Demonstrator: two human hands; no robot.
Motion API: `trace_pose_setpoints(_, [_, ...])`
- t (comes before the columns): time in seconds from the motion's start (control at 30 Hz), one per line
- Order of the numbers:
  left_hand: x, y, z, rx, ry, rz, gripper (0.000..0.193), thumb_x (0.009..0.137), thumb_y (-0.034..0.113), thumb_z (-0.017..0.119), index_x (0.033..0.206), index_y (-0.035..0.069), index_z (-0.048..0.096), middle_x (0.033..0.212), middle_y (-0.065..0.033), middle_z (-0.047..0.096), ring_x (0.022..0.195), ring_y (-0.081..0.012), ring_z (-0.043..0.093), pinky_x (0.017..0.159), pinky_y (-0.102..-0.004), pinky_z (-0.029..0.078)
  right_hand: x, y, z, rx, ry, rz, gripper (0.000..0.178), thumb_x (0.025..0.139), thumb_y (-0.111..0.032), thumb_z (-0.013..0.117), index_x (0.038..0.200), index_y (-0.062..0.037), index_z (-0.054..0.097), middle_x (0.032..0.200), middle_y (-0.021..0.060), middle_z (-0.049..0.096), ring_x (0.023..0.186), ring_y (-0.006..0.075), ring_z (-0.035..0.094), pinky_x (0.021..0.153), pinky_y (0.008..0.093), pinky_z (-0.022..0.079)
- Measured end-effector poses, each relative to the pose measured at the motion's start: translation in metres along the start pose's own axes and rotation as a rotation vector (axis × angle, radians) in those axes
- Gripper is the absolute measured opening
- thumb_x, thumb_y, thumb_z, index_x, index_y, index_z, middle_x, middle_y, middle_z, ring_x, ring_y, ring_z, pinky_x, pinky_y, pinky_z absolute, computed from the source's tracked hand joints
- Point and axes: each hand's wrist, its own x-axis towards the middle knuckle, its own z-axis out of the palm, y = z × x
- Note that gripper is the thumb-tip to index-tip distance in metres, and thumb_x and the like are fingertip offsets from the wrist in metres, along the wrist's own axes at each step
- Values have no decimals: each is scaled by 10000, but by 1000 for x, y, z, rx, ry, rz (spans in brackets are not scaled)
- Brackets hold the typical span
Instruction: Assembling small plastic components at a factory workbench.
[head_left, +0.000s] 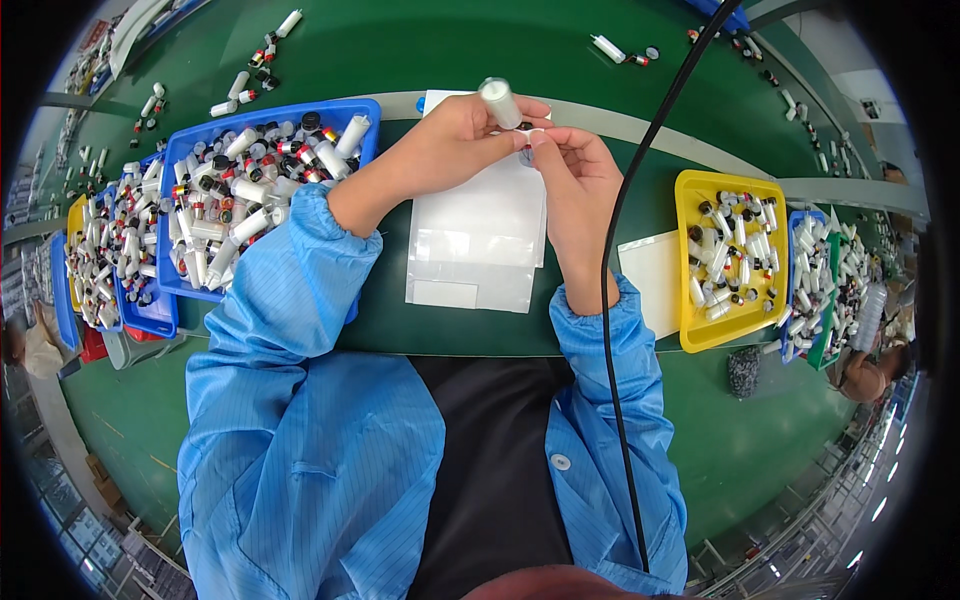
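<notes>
Bottle (501,106), held tilted in the left hand (452,147) above a white sheet (470,205), could slip and drop if the right hand (578,180), pinching its lower end, pulls too hard.

The bottle (500,106) looks to be smooth, milky plastic with a faint sheen, and the flat bag (470,255) is slick, glossy plastic film beside a matt, paper-like white sheet (648,272). The blue bin (270,116) and yellow tray (692,332) are shiny moulded plastic, while the table top (480,60) has a smooth finish with a soft gloss and the floor (740,460) a smooth shine. The blue smock (290,440) is creased, thin cloth with a slight sheen over a matt black cloth shirt (490,450), its button (561,462) smooth plastic, and the black cable (607,330) has a smooth, rubbery coat.
</notes>
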Motion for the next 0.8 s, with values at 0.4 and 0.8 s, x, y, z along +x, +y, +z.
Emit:
trace_pose_setpoints(0.4, [2, 11, 5, -53, 12, 155, 418, 983, 63, 612, 1382, -25, 525, 1306, -158, 639, 1217, -220, 609, 1034, -318, 490, 12, -4, -23, 300, -90, 153, 214, 918, -100, 696, 1098, -36, 599, 959, 24, 613, 812, 143, 565, 763, 290, 468])
trace_pose_setpoints(0.8, [83, -14, -158, 1296, 370, 28, 490, 869, 170, 714, 1309, -7, 590, 1257, -212, 646, 1134, -326, 650, 991, -380, 511, -144, -17, -13, -1144, -656, -479, 276, 760, -53, 611, 1019, 45, 615, 961, 130, 548, 856, 263, 545, 735, 335, 495])
